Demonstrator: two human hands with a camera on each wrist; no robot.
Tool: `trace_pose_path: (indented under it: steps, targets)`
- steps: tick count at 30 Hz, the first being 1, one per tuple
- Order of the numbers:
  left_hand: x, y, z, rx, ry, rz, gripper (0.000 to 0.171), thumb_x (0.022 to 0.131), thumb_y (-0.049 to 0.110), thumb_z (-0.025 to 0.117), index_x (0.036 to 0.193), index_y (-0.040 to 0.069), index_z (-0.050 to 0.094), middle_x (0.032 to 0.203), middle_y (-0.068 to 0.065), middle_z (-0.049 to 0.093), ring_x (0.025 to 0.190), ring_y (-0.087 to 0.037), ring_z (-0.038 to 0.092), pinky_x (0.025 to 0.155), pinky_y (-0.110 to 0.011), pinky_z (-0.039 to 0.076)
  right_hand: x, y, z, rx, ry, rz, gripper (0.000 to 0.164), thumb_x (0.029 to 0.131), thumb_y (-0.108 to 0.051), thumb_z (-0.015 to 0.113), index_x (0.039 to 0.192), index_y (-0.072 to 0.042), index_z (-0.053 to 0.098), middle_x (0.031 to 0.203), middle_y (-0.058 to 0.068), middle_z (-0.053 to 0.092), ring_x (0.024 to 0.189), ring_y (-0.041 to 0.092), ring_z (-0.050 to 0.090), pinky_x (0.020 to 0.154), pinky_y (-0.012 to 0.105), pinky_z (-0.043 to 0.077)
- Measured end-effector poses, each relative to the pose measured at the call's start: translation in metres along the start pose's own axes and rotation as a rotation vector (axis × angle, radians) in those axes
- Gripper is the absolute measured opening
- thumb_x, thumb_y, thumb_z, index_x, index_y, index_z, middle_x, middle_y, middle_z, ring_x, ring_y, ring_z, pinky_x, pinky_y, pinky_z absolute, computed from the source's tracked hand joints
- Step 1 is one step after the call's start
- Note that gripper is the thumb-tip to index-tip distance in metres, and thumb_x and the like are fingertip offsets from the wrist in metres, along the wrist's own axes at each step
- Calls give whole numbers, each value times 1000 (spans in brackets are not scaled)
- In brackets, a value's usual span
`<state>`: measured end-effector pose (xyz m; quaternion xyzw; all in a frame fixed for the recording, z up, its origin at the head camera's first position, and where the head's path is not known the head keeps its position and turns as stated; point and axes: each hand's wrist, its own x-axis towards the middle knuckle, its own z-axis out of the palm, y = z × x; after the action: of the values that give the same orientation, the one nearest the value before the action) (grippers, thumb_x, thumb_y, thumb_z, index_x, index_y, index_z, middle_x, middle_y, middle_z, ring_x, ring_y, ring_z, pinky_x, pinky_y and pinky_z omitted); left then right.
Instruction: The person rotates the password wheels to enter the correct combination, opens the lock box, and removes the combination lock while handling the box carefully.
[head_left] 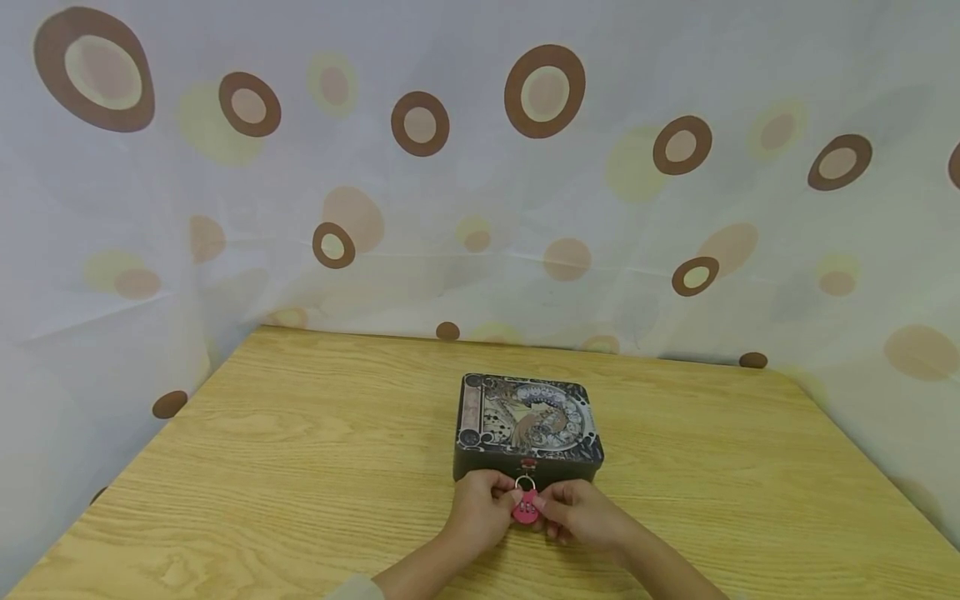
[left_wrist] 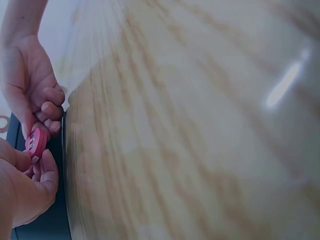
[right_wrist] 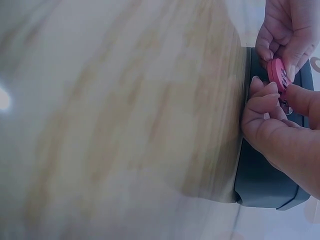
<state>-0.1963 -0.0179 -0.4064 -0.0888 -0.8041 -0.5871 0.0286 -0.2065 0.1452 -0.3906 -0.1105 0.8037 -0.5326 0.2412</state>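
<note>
A pink combination padlock (head_left: pixel 527 507) with number dials hangs at the front of a dark tin box (head_left: pixel 528 421) with a patterned lid. Its metal shackle (head_left: pixel 526 482) stands up toward the red-marked latch (head_left: pixel 528 463); whether it passes through the latch is hard to tell. My left hand (head_left: pixel 482 510) pinches the lock's left side between thumb and fingers. From the right, my right hand (head_left: pixel 581 514) pinches its other side. In the left wrist view the pink padlock (left_wrist: pixel 36 142) sits between both hands' fingertips. The right wrist view shows the padlock (right_wrist: pixel 278 73) close against the box's front.
The box stands on a wood-grain table (head_left: pixel 300 467), near its middle. Behind the table hangs a pale curtain (head_left: pixel 480 192) with brown and cream circles, and it also runs along both sides.
</note>
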Motion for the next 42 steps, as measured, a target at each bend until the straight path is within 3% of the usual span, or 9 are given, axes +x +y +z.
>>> trace_pose_path:
  steps: [22,30,42]
  targets:
    - [-1,1,-1,-1,5,-7,10,82,0,65,75,-8,65,65,-9,62,56,-5,49,47,-16,42,2,-1,3,-23,17,-40,20,90,-9,56,88,11,59,65,-3,54,58,8,45,50,18,39]
    - [0,2,-2,-1,1,-7,11,82,1,65,77,-8,65,66,-10,63,57,-6,50,48,-17,43,1,0,0,5,9,-12,26,96,-10,45,89,11,58,65,-3,53,60,8,47,52,18,40]
    - [0,2,-1,-7,1,-2,10,82,0,65,77,-9,64,65,-11,62,57,-6,49,47,-16,43,0,1,0,8,34,-17,24,95,-10,47,93,11,57,65,-3,51,60,7,48,52,18,40]
